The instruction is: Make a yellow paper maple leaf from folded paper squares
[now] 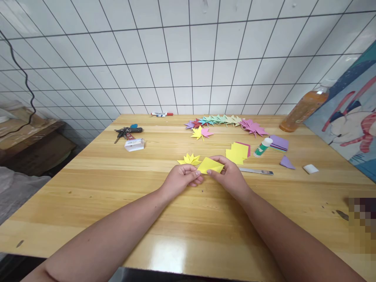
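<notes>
A folded piece of yellow paper is held between my two hands, just above the wooden table. My left hand pinches its left corner with thumb and fingers. On the other side, my right hand grips the right end, thumb in front and fingers behind. Right behind my left hand lies a yellow folded-paper leaf with several points. A stack of yellow paper squares, with a dark pink sheet under it, lies beyond my right hand. Near that hand is a flat metal strip, partly hidden.
Finished paper leaves in many colours line the back. A glue stick, purple paper, a purple folded piece, an eraser and a bottle are right. Keys, a small white box and a marker are left.
</notes>
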Available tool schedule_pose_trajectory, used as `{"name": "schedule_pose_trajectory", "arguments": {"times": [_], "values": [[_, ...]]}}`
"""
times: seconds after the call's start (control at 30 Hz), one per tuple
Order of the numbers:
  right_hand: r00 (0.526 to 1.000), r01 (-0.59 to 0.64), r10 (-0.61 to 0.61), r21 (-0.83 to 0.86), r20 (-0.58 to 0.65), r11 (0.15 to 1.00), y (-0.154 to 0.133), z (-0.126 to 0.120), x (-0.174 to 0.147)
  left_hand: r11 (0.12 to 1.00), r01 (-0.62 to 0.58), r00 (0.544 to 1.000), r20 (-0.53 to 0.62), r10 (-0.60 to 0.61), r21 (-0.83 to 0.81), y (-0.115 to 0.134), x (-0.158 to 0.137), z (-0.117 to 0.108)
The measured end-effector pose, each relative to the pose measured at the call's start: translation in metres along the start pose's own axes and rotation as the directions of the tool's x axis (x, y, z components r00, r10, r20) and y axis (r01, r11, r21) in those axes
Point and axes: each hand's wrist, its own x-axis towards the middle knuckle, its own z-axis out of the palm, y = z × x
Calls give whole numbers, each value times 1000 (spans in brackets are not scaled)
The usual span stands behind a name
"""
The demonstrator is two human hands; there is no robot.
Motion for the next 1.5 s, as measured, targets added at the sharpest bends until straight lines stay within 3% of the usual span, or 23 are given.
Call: {"name": "schedule_pose_trajectory", "arguments": {"times": [0.1, 0.23, 0.33, 0.6, 0.9, 1.13, 1.5], "values": [[996, 73, -72, -15, 47, 997, -3, -4, -1, 997, -32, 999, 39, 29, 69, -1, -1, 2], [977, 10, -18, 38, 213, 999, -7, -10, -1, 991, -54, 996, 83, 43, 123, -2, -3, 2], [951, 49, -70, 78, 300, 996, -6, -12, 0, 991, -63, 991, 123, 48, 119, -2, -2, -1], [965, 115, -120, 35, 234, 993, 4, -8, 3, 997, -13, 969, 246, -7, 79, 1, 2, -7], [945, 274, -258, -59, 199, 960, 3, -4, 1, 991, 68, 976, 200, -89, 111, 8, 1, -6], [940, 312, -298, -66, 166, 948, 3, -5, 1, 991, 127, 969, 217, -116, -38, 5, 4, -11], [938, 318, -298, -93, 179, 944, 2, -4, 0, 988, 101, 965, 228, -127, 119, 8, 3, -9]]}}
